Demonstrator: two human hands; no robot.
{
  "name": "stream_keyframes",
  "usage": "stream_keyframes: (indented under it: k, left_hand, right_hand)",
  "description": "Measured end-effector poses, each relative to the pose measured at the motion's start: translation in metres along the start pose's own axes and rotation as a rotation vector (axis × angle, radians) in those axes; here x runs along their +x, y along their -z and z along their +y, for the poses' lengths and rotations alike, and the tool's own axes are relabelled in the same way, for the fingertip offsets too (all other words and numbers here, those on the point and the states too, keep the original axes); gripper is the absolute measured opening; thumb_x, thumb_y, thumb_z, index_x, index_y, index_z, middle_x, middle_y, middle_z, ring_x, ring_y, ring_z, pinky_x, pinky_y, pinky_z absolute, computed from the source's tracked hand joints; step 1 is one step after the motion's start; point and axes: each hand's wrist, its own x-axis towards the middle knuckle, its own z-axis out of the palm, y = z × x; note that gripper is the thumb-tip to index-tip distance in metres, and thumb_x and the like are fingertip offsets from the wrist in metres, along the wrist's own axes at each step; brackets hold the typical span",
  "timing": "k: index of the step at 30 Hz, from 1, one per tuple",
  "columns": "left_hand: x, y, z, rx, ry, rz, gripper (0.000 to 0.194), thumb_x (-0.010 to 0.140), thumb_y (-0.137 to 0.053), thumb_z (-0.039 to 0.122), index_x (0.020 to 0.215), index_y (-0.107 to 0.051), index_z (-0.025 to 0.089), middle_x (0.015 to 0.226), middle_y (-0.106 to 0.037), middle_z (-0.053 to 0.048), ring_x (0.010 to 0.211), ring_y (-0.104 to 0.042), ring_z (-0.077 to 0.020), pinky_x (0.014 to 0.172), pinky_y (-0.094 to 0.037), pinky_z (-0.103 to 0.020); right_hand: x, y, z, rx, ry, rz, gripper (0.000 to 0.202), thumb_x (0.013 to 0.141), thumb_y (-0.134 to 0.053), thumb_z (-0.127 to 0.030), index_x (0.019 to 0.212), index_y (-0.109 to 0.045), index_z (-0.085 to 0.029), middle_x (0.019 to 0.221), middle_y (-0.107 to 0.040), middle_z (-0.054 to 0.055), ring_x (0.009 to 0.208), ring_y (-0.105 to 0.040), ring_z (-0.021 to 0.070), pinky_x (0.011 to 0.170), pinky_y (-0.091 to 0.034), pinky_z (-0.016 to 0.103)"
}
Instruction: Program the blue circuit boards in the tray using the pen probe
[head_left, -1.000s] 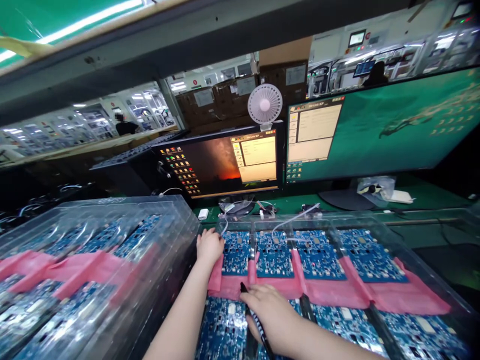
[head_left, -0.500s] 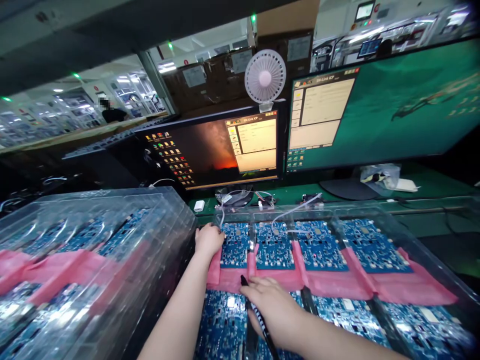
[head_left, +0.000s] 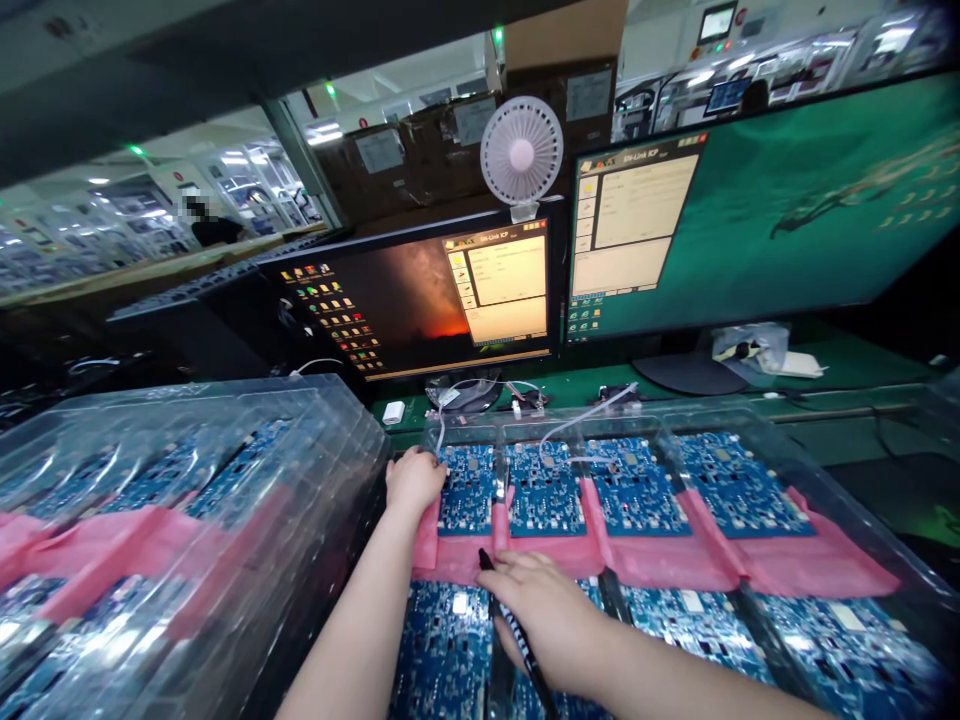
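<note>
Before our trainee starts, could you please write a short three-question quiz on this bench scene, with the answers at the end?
1. Which of the person's hands holds the dark pen?
2. True or false: the white fan shows above the right-hand end of the left monitor.
3. What colour is the sheet material between the two rows of blue circuit boards in the clear tray on the right?
a) yellow
b) pink
c) white

Key:
1. The right hand.
2. True.
3. b) pink.
</note>
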Motion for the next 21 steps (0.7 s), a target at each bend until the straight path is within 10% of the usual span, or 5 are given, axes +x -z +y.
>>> stream_keyframes:
  k: [21]
  left_hand:
    - [-0.015,-0.004,0.017,0.100,0.003,0.116,0.025,0.074,-0.048,0.035,0.086,-0.066,0.023,0.121,-0.044,-0.015,0.102,-0.049,-0.0271,0.094,-0.022,-0.048]
  right_hand:
    - [-0.006,0.018,-0.010,-0.050,-0.003,0.023,0.040,0.072,-0.048,-0.022,0.111,-0.051,-0.022,0.110,-0.054,0.006,0.102,-0.047,0.0211,0.090,-0.035,0.035]
